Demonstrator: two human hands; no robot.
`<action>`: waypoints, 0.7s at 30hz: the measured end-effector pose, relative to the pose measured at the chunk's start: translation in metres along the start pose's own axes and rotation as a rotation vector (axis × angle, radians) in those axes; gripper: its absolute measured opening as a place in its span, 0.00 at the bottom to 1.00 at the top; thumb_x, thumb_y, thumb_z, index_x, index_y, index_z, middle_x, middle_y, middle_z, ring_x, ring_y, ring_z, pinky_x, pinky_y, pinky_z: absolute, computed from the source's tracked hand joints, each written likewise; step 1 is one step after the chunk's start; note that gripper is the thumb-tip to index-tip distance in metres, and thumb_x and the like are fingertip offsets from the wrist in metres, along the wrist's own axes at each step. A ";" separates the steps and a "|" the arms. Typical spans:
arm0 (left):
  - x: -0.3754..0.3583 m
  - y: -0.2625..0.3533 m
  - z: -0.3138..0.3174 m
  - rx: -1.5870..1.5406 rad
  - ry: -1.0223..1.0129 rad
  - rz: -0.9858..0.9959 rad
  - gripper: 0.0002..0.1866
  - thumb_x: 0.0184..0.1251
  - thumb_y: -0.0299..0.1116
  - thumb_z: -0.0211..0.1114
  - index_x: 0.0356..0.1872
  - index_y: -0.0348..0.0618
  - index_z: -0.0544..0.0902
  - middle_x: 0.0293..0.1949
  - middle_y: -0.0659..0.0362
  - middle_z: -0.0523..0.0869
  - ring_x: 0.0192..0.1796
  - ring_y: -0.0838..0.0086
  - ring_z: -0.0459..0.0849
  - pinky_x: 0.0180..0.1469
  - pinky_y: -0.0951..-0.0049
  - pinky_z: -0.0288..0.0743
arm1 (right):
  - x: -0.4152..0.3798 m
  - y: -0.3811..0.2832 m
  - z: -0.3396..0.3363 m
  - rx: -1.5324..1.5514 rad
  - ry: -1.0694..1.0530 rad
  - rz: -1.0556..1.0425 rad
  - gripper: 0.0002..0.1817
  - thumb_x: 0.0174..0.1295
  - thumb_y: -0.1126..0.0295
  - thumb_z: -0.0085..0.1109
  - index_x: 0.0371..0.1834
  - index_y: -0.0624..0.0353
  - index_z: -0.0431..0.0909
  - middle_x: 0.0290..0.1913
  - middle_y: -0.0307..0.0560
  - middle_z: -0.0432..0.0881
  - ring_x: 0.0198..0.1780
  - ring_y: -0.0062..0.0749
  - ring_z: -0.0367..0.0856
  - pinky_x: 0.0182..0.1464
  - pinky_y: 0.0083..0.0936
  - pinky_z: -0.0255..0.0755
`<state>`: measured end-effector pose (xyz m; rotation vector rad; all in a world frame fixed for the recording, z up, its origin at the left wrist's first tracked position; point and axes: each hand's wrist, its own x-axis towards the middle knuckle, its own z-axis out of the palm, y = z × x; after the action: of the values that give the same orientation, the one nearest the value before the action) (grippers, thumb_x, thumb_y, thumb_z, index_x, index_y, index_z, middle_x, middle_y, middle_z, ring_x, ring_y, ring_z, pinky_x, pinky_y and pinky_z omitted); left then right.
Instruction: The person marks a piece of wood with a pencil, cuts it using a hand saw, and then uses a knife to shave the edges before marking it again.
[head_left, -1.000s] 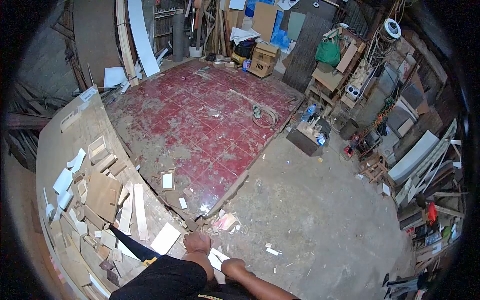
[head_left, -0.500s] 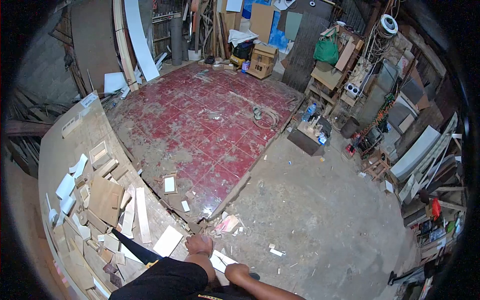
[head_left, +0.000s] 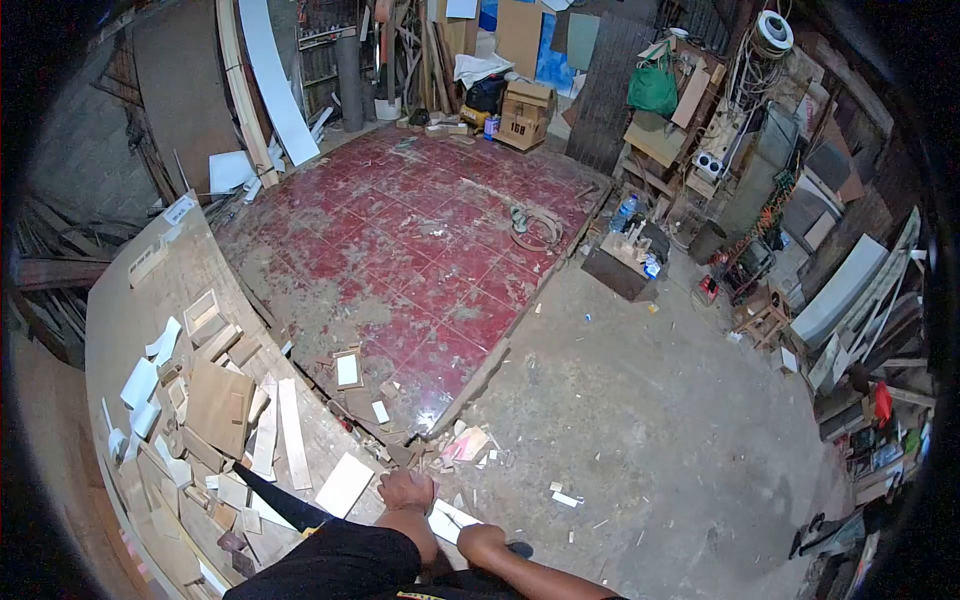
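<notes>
My left hand (head_left: 405, 492) is curled into a fist at the near corner of the workbench (head_left: 130, 310), beside a pale rectangular board (head_left: 344, 484). My right hand (head_left: 481, 541) is lower and to the right, with its fingers closed at the end of a small white flat piece (head_left: 449, 519) that runs between the two hands. Whether the left hand also grips that piece is hidden by its own knuckles. Left of my arm, a dark handsaw blade (head_left: 268, 489) lies on the bench.
Several wood offcuts and white strips (head_left: 215, 400) litter the bench. Beyond it lie a raised red tiled floor (head_left: 420, 240), scraps at its broken corner (head_left: 462, 445), a coiled hose (head_left: 532, 230), a low box of tools (head_left: 625, 262), and cluttered shelves (head_left: 720, 150) at right.
Both hands have stayed close together on the white piece and sit slightly further right and lower in view. The whole scene has drifted a little with my head.
</notes>
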<state>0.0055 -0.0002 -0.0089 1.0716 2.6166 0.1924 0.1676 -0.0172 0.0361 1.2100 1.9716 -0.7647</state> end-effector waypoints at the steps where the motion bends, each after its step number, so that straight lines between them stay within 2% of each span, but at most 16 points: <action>1: 0.001 -0.001 0.000 -0.004 -0.027 -0.001 0.28 0.56 0.56 0.62 0.45 0.40 0.84 0.50 0.48 0.85 0.60 0.54 0.75 0.64 0.54 0.63 | 0.000 -0.005 -0.001 -0.006 0.026 0.026 0.14 0.65 0.68 0.55 0.49 0.55 0.88 0.50 0.43 0.89 0.48 0.40 0.89 0.42 0.41 0.82; 5: 0.001 -0.001 0.002 -0.024 -0.044 -0.001 0.30 0.57 0.57 0.61 0.48 0.40 0.84 0.52 0.48 0.84 0.60 0.55 0.75 0.65 0.54 0.63 | 0.041 -0.009 0.015 0.036 0.083 0.017 0.15 0.66 0.68 0.53 0.49 0.55 0.88 0.49 0.44 0.89 0.48 0.42 0.89 0.42 0.44 0.82; 9: 0.005 -0.005 0.003 -0.022 -0.123 -0.061 0.30 0.57 0.57 0.61 0.49 0.40 0.84 0.53 0.48 0.84 0.60 0.55 0.75 0.65 0.54 0.63 | 0.016 0.002 0.010 0.077 0.056 0.015 0.15 0.66 0.68 0.52 0.48 0.54 0.88 0.50 0.47 0.88 0.50 0.45 0.88 0.44 0.45 0.82; 12: 0.012 -0.023 0.027 0.071 -0.240 0.056 0.31 0.58 0.58 0.60 0.49 0.40 0.84 0.53 0.49 0.84 0.61 0.55 0.75 0.65 0.55 0.63 | -0.009 0.007 -0.002 0.063 0.015 0.027 0.16 0.65 0.67 0.52 0.48 0.56 0.87 0.50 0.50 0.88 0.51 0.46 0.88 0.43 0.45 0.82; 14: 0.005 0.000 -0.003 0.016 -0.109 -0.021 0.31 0.58 0.57 0.59 0.50 0.40 0.84 0.54 0.49 0.83 0.62 0.55 0.75 0.65 0.55 0.64 | -0.011 0.005 -0.003 0.067 0.015 0.017 0.16 0.65 0.67 0.52 0.48 0.57 0.87 0.50 0.52 0.88 0.50 0.45 0.88 0.43 0.46 0.82; 17: 0.002 -0.002 -0.001 0.000 -0.069 0.009 0.30 0.58 0.57 0.59 0.49 0.40 0.84 0.53 0.49 0.84 0.61 0.55 0.75 0.64 0.55 0.65 | 0.018 -0.004 0.003 0.057 0.004 0.004 0.16 0.64 0.68 0.53 0.49 0.58 0.86 0.50 0.54 0.87 0.51 0.46 0.88 0.44 0.44 0.82; 21: 0.001 0.001 -0.003 0.034 -0.027 -0.005 0.30 0.58 0.57 0.59 0.49 0.40 0.84 0.52 0.48 0.84 0.60 0.55 0.76 0.63 0.54 0.66 | 0.039 -0.001 0.017 0.030 0.172 -0.089 0.15 0.64 0.67 0.53 0.46 0.55 0.88 0.50 0.49 0.88 0.48 0.41 0.89 0.41 0.40 0.82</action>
<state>0.0046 0.0016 -0.0061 1.0716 2.6073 0.1322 0.1583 -0.0114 -0.0046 1.2493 2.1732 -0.7589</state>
